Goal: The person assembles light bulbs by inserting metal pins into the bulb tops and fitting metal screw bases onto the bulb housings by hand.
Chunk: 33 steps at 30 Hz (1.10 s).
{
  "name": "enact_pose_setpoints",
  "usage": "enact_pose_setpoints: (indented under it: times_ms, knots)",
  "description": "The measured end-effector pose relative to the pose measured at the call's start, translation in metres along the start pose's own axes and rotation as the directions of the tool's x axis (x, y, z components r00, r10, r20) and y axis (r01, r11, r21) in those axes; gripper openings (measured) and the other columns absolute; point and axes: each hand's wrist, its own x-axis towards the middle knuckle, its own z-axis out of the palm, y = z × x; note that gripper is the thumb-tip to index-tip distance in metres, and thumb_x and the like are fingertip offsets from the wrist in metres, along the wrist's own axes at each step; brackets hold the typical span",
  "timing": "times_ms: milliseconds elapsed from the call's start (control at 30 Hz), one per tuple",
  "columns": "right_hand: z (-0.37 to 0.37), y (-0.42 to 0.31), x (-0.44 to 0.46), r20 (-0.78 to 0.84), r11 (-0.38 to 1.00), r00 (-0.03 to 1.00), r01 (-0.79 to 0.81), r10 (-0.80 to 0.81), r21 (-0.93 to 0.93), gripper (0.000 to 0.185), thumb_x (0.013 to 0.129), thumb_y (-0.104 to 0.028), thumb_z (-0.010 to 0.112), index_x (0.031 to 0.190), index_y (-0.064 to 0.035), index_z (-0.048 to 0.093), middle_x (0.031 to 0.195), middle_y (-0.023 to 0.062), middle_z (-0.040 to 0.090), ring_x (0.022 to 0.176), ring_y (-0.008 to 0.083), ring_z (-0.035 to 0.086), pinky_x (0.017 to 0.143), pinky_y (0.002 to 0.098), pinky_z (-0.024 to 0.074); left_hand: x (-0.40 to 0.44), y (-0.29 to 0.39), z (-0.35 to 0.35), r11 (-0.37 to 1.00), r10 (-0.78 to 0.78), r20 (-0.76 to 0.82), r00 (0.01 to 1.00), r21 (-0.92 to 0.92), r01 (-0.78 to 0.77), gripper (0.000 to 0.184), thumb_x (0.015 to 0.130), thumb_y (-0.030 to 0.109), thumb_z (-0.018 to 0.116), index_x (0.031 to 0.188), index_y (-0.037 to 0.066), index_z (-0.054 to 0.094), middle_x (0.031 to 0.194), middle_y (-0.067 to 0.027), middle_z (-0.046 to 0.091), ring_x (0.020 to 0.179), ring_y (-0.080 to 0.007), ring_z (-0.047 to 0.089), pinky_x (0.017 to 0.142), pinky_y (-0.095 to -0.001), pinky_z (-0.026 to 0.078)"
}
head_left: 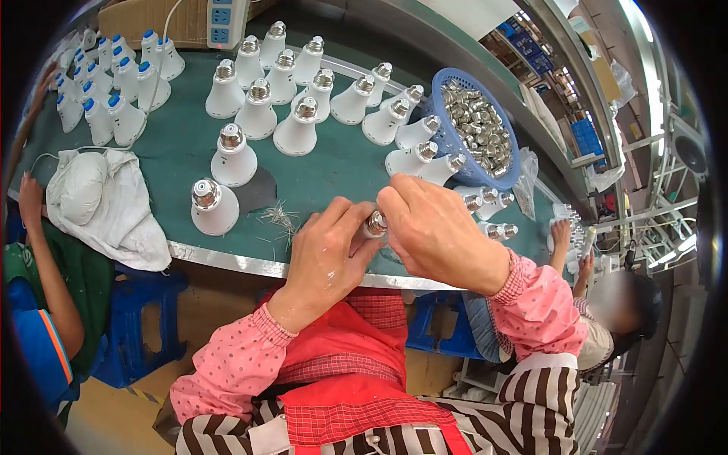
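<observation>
Above the front edge of the green table [174, 205], my left hand [330, 246] is wrapped round a bulb with a silver screw cap [374, 224]. My right hand [432, 227] touches the same cap from the right, its fingers closed; whether they pinch anything small is hidden. Most of the bulb's body is covered by my hands. White bulbs with metal caps stand beyond my hands, the closest at the left being one bulb [215, 212]. Thin wire bits [279, 220] lie left of my left hand.
A blue basket [442, 125] of metal caps stands at the back right, with leaning bulbs before it. Blue-tipped bulbs [125, 117], a white cloth [125, 205] and a power strip [227, 19] are at the left. People sit on both sides.
</observation>
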Motion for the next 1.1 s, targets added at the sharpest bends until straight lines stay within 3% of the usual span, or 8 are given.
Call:
enact_pose_setpoints:
  times_ms: [133,333,433,533,633,733,933,1100]
  knots:
    - [0.001,-0.001,0.0,-0.001,0.999,1.0,-0.026,0.026,0.039,0.027,0.076,-0.003,0.074,0.096,-0.0013,0.056,0.091,0.0156,0.056,0.084,0.0348,0.064,0.068,0.0442,0.0518,0.0,-0.002,-0.002,1.0,0.0,0.016,1.0,-0.007,0.0,0.041,0.083,0.01,0.082,0.121,0.007,0.067,0.101,-0.0101,0.063,0.084,-0.0377,0.064,0.076,-0.0477,0.051]
    - [0.029,0.001,-0.016,-0.14,0.929,0.961,-0.185,0.239,0.32,0.017,0.088,-0.001,0.069,0.101,-0.0014,0.057,0.091,0.0163,0.056,0.08,0.0377,0.062,0.067,0.0461,0.0497,0.0,-0.005,-0.001,0.998,0.055,-0.018,0.998,-0.004,-0.055,0.043,0.082,0.012,0.083,0.121,0.007,0.067,0.103,-0.0103,0.063,0.085,-0.0382,0.064,0.076,-0.0474,0.051]
    - [0.029,0.001,-0.016,-0.194,0.977,0.972,-0.094,0.132,0.192,0.017,0.088,0.001,0.067,0.101,-0.0012,0.057,0.09,0.0165,0.054,0.079,0.0385,0.061,0.065,0.0461,0.0491,0.001,-0.004,-0.003,0.997,0.065,-0.021,0.998,0.039,-0.064,0.04,0.082,0.005,0.082,0.12,0.004,0.07,0.102,-0.0113,0.066,0.086,-0.0323,0.066,0.074,-0.0409,0.053]
    - [0.034,0.004,-0.022,-0.219,0.958,0.964,-0.09,0.153,0.274,0.016,0.091,0.0,0.069,0.103,-0.0001,0.059,0.09,0.0147,0.058,0.075,0.0307,0.062,0.065,0.0401,0.0497,0.0,-0.004,-0.003,0.996,0.077,-0.032,0.997,0.054,-0.075,0.041,0.082,0.005,0.082,0.12,0.004,0.07,0.102,-0.0118,0.066,0.089,-0.0342,0.067,0.077,-0.0427,0.053]
    - [0.028,-0.001,-0.025,0.039,0.616,0.88,-0.362,0.473,0.7,0.013,0.098,-0.005,0.068,0.106,0.0014,0.06,0.092,0.0102,0.066,0.074,0.0179,0.061,0.067,0.0329,0.0504,0.0,-0.004,-0.002,0.996,0.076,-0.044,0.996,0.051,-0.074,0.042,0.081,0.006,0.083,0.121,0.004,0.07,0.103,-0.0121,0.067,0.091,-0.0356,0.067,0.078,-0.0434,0.053]
    - [0.031,0.001,-0.025,0.249,0.117,0.802,-0.366,0.543,0.923,0.017,0.104,-0.013,0.068,0.107,0.0019,0.061,0.095,0.0065,0.07,0.077,0.0094,0.058,0.07,0.0271,0.0496,0.0,-0.006,-0.001,0.998,0.06,-0.033,0.998,0.036,-0.059,0.044,0.08,0.006,0.084,0.122,0.004,0.069,0.103,-0.0122,0.067,0.092,-0.0358,0.067,0.078,-0.0434,0.054]
    - [0.033,0.009,-0.021,0.461,-0.252,0.731,-0.385,0.504,0.888,0.016,0.101,-0.015,0.072,0.106,-0.0017,0.063,0.096,0.0052,0.07,0.076,0.0091,0.058,0.068,0.0247,0.0479,0.0,-0.005,-0.001,0.997,0.069,-0.037,0.997,0.04,-0.067,0.046,0.08,0.006,0.084,0.123,0.005,0.069,0.105,-0.0118,0.066,0.093,-0.0349,0.067,0.079,-0.0429,0.054]
    - [0.035,0.011,-0.021,0.475,-0.29,0.737,-0.378,0.481,0.879,0.016,0.101,-0.014,0.072,0.105,-0.0037,0.062,0.092,0.0034,0.067,0.074,0.0092,0.059,0.067,0.0245,0.0471,0.0,-0.007,0.001,0.997,0.074,-0.047,0.996,0.029,-0.073,0.045,0.08,0.005,0.084,0.122,0.005,0.069,0.103,-0.0111,0.065,0.09,-0.0331,0.068,0.074,-0.041,0.054]
